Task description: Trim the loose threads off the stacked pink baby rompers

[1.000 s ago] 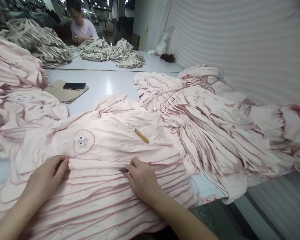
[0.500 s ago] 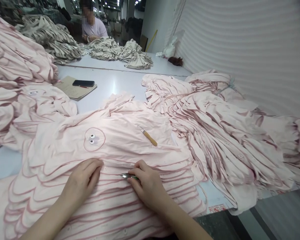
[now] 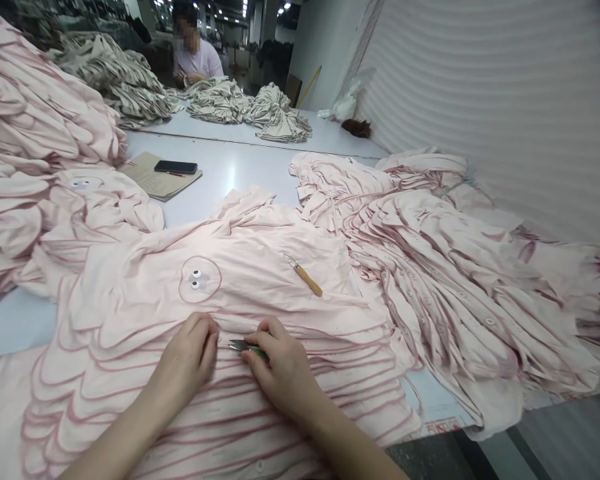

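The left hand (image 3: 193,347) has its thumb and fingertips closed on a narrow fold of the top pink garment (image 3: 250,273), while the right hand (image 3: 283,360) grips a pair of green-handled snips (image 3: 245,347), blades pointing toward the left fingertips and lying just above the cloth. Whether the blade tips are parted is too small to tell. The garment lies spread over layered pink edges on the tabletop (image 3: 215,150), its printed face beyond the left hand. A wooden-handled tool (image 3: 307,280) rests loose on it, touched by neither hand.

The step in hand looks like close work with the snips along that fold. From here, the next move seems to call for a steady left pinch, the cloth kept flat, and fine control of the blades, since a nick in the fabric or the nearby fingers looks the likeliest mishap.

Against the frame a second ago, the left hand has travelled along the fold toward the right one, and the gap between them is much narrower. The blades show more clearly, and the wooden-handled tool keeps its place on the cloth.
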Tool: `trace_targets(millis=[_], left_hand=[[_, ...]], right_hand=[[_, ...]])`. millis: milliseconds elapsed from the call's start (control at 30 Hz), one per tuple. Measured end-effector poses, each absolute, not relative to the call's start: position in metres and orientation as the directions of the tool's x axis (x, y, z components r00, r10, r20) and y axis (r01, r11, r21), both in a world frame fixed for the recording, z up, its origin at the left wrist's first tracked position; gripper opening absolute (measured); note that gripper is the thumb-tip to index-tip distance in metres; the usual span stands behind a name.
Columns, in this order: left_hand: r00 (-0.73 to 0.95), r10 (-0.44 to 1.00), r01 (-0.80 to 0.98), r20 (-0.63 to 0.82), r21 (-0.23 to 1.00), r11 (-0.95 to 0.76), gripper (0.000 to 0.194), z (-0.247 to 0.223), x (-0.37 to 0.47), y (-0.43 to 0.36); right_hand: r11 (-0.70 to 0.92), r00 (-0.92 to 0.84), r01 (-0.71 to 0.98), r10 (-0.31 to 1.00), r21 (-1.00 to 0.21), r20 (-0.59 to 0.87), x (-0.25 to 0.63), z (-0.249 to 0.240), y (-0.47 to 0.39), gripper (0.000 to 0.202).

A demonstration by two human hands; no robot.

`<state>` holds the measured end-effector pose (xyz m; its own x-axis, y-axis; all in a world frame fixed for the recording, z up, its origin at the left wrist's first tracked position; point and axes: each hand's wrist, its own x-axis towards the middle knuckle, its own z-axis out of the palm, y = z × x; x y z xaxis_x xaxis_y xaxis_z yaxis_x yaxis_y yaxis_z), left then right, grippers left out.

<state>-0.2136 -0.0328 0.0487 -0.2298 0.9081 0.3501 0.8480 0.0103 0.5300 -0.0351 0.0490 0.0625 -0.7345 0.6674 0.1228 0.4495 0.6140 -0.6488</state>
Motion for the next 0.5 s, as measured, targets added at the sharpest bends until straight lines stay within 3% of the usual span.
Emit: trace_targets(millis=[267,500], left_hand=[[-0.189,0.892,0.842,0.41,0.535,-0.068,0.019,0.043,-0.217,-0.031],[-0.212,0.902,0.801,0.377,0.596,-0.061,0.02,0.041,-0.222,-0.033]], right_hand=[[0.76,-0.757,0.531,0.625,-0.375,0.193,-0.069,0.054,0.036,0.002],[0.754,-0.729,0.537,0.64,-0.379,0.241,-0.064,0.056,0.032,0.005]])
